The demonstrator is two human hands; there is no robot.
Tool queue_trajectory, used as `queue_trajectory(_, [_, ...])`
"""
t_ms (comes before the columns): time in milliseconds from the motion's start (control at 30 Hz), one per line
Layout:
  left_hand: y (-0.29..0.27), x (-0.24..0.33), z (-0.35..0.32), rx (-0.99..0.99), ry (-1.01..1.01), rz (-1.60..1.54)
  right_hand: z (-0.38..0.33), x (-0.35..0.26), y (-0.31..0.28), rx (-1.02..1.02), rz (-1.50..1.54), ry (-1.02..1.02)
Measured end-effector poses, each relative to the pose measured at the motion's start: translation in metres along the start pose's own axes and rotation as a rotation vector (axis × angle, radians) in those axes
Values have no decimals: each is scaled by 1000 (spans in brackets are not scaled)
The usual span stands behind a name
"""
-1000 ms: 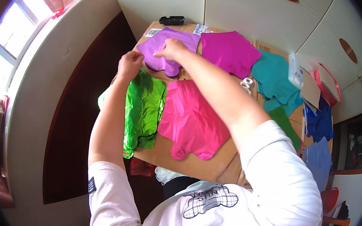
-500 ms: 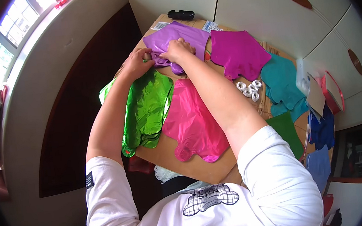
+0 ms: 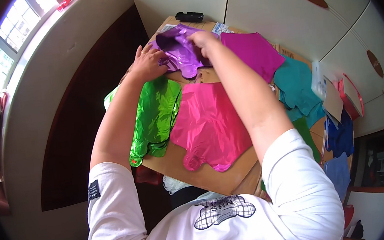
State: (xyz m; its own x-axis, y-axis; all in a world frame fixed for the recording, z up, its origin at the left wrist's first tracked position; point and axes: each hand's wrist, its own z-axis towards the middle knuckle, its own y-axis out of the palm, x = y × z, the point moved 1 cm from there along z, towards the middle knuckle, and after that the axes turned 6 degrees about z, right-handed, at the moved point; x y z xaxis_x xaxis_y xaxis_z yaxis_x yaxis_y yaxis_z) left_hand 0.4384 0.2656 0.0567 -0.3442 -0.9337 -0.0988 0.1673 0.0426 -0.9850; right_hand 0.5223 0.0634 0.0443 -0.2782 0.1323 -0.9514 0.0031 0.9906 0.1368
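Note:
A shiny purple foil balloon [image 3: 181, 51], flat and uninflated, lies at the far end of the cardboard-topped table, its far edge folded up and its sheet creased. My right hand [image 3: 204, 41] grips its right part with bent fingers. At its left edge my left hand [image 3: 148, 64] has its fingers curled over crumpled foil; the thumb is mostly hidden. Nearer to me lie flat green foil balloons [image 3: 157, 114], beneath my left forearm, and a pink foil balloon [image 3: 211, 123] beside them. A magenta foil balloon [image 3: 255, 53] lies right of my right hand.
Teal foil pieces [image 3: 294, 82] and a dark green one [image 3: 305, 134] lie along the right. A black cylindrical object [image 3: 189, 17] sits at the far edge of the cardboard [image 3: 202, 181]. White cabinets [image 3: 279, 14] stand behind. Dark blue pieces [image 3: 340, 133] hang at the right.
My right hand has moved right and now pulls at the purple balloon, whose far edge has folded up. My left fingers have shifted on its left edge. My right arm now covers the white rolls.

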Motion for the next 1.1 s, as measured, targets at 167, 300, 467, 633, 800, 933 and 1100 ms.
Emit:
queue_trajectory(167, [0, 22, 19, 82, 43, -11, 41, -59, -152, 77, 450, -146])
queue_trajectory(300, [-1, 27, 25, 40, 39, -59, -21, -135, -235, 174, 619, -477])
queue_trajectory(467, [6, 34, 39, 48, 54, -41, -183, -154, -332, -91, -115, -896])
queue_trajectory(633, [23, -6, 33, 59, 38, -77, -387, -97, -257, -168, -578, -570])
queue_trajectory(800, [32, 1, 51, 360, 23, -220, -455, 26, -248, 22, -951, -467])
queue_trajectory(933, [3, 47, 32, 303, 165, -271, -457, 80, -245, 137, -937, -543])
queue_trajectory(1100, [-37, 106, -9, 155, 177, -418, -458, 74, -235, 69, -1036, -458])
